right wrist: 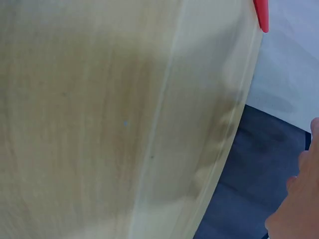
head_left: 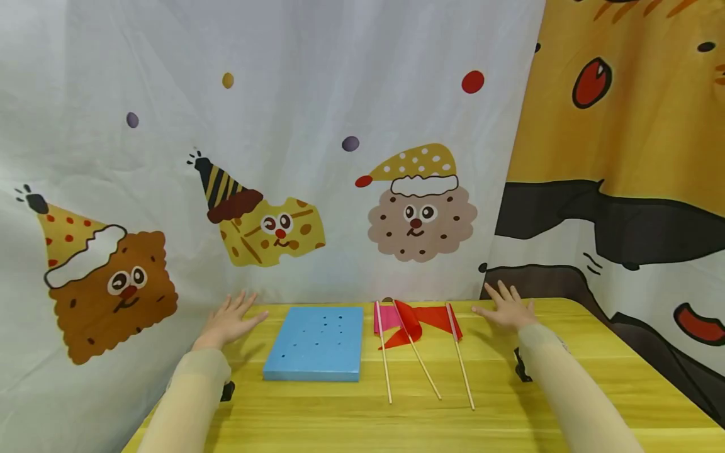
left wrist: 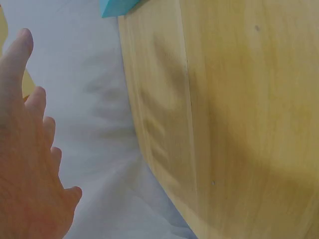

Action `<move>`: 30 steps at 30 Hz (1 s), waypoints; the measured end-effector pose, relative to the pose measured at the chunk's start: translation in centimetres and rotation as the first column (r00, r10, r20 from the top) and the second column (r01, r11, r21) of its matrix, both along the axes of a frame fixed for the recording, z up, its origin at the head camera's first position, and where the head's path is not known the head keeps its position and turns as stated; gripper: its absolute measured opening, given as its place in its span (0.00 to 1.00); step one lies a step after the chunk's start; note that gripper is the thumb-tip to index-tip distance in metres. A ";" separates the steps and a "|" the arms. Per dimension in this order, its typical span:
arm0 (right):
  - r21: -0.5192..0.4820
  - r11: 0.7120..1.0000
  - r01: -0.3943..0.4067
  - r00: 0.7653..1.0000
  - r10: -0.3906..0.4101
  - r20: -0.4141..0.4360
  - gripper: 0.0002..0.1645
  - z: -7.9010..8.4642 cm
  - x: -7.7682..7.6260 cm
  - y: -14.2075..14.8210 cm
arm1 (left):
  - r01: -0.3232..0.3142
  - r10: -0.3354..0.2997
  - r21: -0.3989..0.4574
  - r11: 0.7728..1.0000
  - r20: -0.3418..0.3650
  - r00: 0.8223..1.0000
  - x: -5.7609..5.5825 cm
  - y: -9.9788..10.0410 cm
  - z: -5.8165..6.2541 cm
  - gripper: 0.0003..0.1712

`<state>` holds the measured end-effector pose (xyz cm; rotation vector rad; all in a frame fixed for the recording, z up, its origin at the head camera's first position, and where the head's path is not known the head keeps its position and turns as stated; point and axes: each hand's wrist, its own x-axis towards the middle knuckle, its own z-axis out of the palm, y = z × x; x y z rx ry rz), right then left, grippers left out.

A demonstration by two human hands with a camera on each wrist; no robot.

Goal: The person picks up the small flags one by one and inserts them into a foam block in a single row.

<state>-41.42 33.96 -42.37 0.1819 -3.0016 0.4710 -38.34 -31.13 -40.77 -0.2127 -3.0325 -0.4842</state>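
In the head view, my left hand (head_left: 228, 322) hovers with spread fingers left of a blue foam block (head_left: 317, 346) pricked with several small holes. The left wrist view shows the same hand (left wrist: 32, 149) holding nothing. My right hand (head_left: 508, 308), fingers also spread, is at the right, beyond three small flags on wooden sticks. One flag is pink (head_left: 387, 319); a red flag (head_left: 409, 321) partly curls over beside it, and another red flag (head_left: 438, 319) lies rightmost. Only part of the right hand (right wrist: 301, 194) enters the right wrist view; it touches nothing there.
The wooden table (head_left: 306, 415) has a rounded edge at the back right. Behind it hangs a pale cloth (head_left: 317, 82) with cartoon biscuits and cheese. An orange and dark printed cloth (head_left: 640, 138) hangs on the right.
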 end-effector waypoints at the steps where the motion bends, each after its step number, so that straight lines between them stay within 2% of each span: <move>1: -0.001 1.000 -0.002 1.000 0.002 -0.001 0.55 -0.1 0.0 -0.1 | 0.001 -0.001 0.001 1.000 -0.002 1.000 0.0 0.0 0.0 0.52; 5: -0.021 0.999 -0.031 1.000 0.031 0.005 0.56 -0.6 0.2 -0.8 | 0.000 0.000 0.008 1.000 -0.011 1.000 0.1 -0.3 -0.3 0.53; 9: -0.079 0.992 -0.102 0.995 0.101 -0.018 0.54 -1.1 0.0 -2.2 | 0.005 -0.004 0.040 0.999 -0.013 1.000 0.5 -0.4 -0.8 0.51; 11: -0.111 0.985 -0.136 0.990 0.131 -0.048 0.53 -1.3 0.1 -3.2 | 0.020 -0.018 0.067 0.998 -0.023 1.000 0.8 -0.1 -0.9 0.50; 14: -0.166 0.966 -0.196 0.978 0.182 -0.098 0.52 -1.0 0.5 -5.3 | 0.057 -0.053 0.165 0.985 -0.030 0.998 1.1 0.4 -1.1 0.49; 19: -0.261 0.923 -0.283 0.957 0.251 -0.149 0.50 -0.8 1.1 -8.9 | 0.129 -0.134 0.321 0.938 -0.008 0.991 1.7 1.5 -1.7 0.47; 22: -0.313 0.905 -0.288 0.956 0.254 -0.146 0.47 -1.0 1.3 -11.1 | 0.154 -0.170 0.371 0.916 0.010 0.985 1.9 1.8 -2.4 0.45; 25: -0.368 0.878 -0.305 0.952 0.265 -0.156 0.41 -1.1 1.6 -13.4 | 0.165 -0.197 0.444 0.881 0.028 0.980 2.2 2.2 -2.9 0.41; 27: -0.402 0.862 -0.311 0.950 0.265 -0.166 0.35 -1.3 1.8 -14.8 | 0.163 -0.213 0.501 0.850 0.045 0.976 2.5 2.5 -3.2 0.39; 30: -0.440 0.839 -0.319 0.947 0.263 -0.185 0.26 -1.7 2.1 -16.7 | 0.120 -0.221 0.602 0.789 0.097 0.970 3.3 3.1 -3.7 0.36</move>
